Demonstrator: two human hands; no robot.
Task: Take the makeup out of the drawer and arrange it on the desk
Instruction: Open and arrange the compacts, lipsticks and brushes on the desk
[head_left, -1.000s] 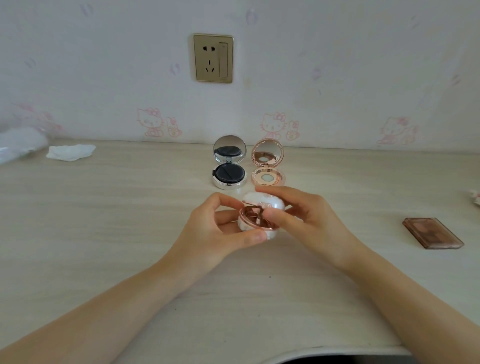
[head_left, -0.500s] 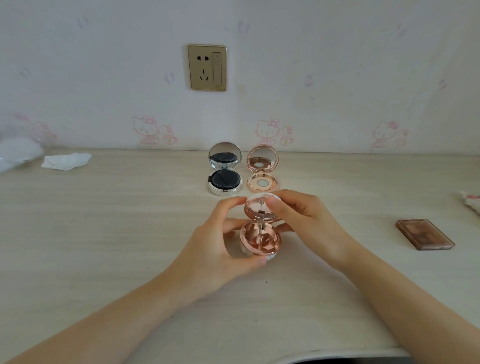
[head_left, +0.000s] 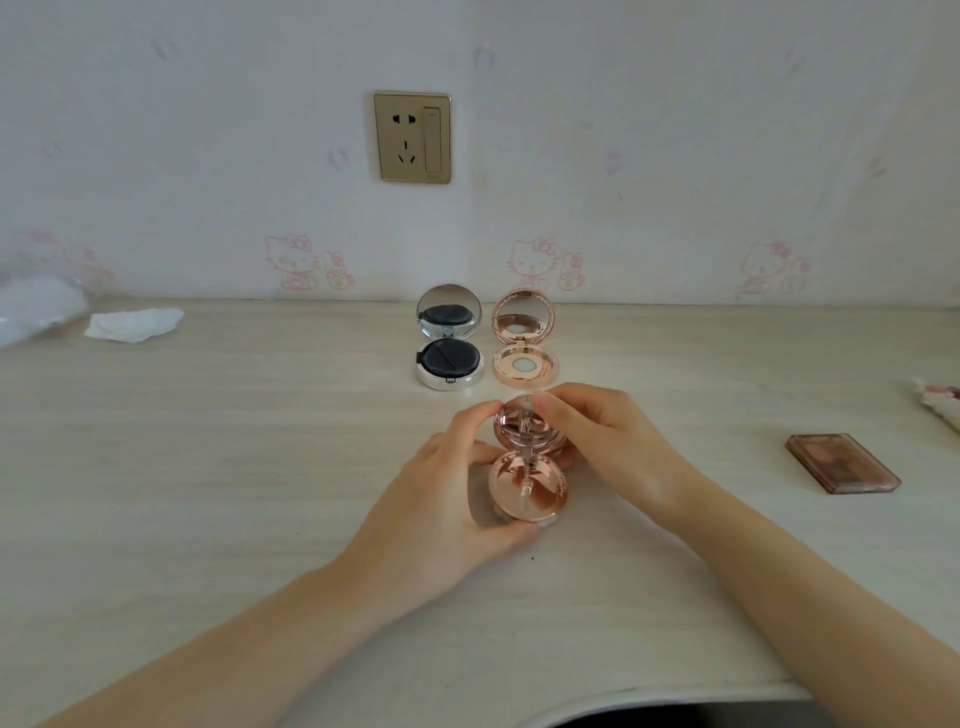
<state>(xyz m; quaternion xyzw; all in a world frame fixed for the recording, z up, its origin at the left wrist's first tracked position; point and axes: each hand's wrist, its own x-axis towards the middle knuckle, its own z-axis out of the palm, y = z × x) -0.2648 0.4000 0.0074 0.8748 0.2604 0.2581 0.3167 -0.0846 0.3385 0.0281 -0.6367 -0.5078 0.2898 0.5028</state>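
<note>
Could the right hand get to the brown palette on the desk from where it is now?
Probably yes: the brown palette lies alone on bare desk to its right, but the right hand is now pinching the rose-gold compact.

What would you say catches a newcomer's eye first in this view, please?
Both hands meet at the middle of the desk: the left hand grips the base of a rose-gold compact and the right hand pinches its raised lid. Behind, near the wall, a silver compact and a gold compact stand open side by side.
</note>
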